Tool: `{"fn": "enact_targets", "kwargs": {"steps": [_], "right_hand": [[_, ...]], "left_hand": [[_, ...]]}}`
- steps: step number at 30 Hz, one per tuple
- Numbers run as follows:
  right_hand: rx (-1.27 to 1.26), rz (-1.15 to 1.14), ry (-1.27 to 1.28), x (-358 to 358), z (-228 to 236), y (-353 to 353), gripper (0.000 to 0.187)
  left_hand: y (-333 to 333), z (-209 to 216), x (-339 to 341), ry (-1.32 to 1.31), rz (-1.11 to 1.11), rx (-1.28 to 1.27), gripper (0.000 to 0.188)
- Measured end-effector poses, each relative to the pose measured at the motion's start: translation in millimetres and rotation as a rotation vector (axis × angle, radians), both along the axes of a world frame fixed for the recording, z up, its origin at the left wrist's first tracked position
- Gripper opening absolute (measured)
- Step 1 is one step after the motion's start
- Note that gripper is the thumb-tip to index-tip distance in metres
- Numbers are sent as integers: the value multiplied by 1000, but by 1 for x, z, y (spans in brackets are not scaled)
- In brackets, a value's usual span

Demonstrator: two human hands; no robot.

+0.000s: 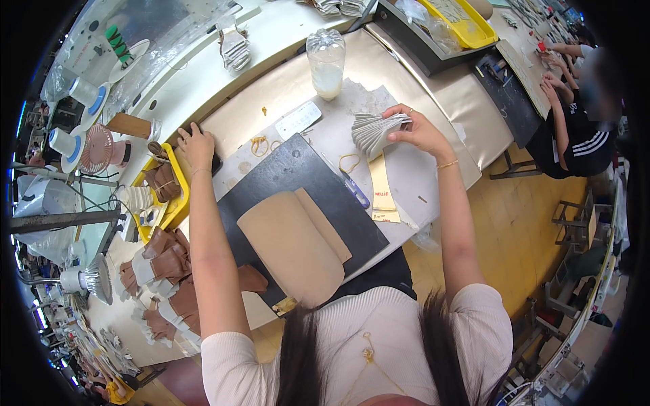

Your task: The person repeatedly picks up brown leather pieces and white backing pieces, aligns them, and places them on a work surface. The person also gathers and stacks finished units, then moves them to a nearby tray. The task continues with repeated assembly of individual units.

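My right hand grips a fanned stack of thin grey-white pieces between thumb and fingers, above the right side of the work surface. Far to the left, my left hand lies with its fingers apart on a dark object beside a yellow tray; most of that object is hidden under the hand. Between my forearms is a black board with brown sheet pieces on it. A yellow paper strip and a purple-handled tool lie just below the stack.
A clear plastic bottle stands at the back, near a white label-like card. Bundles of brown and grey pieces lie at the left, near a lamp. Another person sits at the far right by a black box.
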State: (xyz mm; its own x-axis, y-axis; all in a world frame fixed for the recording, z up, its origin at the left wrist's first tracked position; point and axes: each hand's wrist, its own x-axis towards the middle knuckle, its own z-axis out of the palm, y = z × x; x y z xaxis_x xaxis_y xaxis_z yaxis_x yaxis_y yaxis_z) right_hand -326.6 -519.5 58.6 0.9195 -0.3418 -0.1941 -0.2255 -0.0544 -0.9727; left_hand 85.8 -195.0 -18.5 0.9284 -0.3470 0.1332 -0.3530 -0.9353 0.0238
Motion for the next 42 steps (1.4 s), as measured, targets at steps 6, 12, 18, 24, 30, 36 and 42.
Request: {"fn": "enact_targets", "kwargs": {"steps": [6,12,18,24,30,36,42], "right_hand": [[-92,15,104,-45,5,-11,52],[-639,5,64,-45,3,9,67],[-1276,-215,-4,-54,-5,52,71],[-1386,-217,-368,-67,-33,73,50],[-1418,-16,-239,-76,-31,58,40],[-1536,57,-336,-68,-23,59,36],[-1579,239,-151,-57,-6,50,31]], "left_hand": [[-17,40,-38,-187,-151,-5,59],[-81,131,-140,361,-791,-60,63],[-59,201,-251,405,-994,-60,62],[30,241,-268,722,-851,-466,61],[169,224,-291,688,-130,-1228,51],[248,156,-312,594,252,-1319,34],[238,79,-309,438,144,-827,42]]}}
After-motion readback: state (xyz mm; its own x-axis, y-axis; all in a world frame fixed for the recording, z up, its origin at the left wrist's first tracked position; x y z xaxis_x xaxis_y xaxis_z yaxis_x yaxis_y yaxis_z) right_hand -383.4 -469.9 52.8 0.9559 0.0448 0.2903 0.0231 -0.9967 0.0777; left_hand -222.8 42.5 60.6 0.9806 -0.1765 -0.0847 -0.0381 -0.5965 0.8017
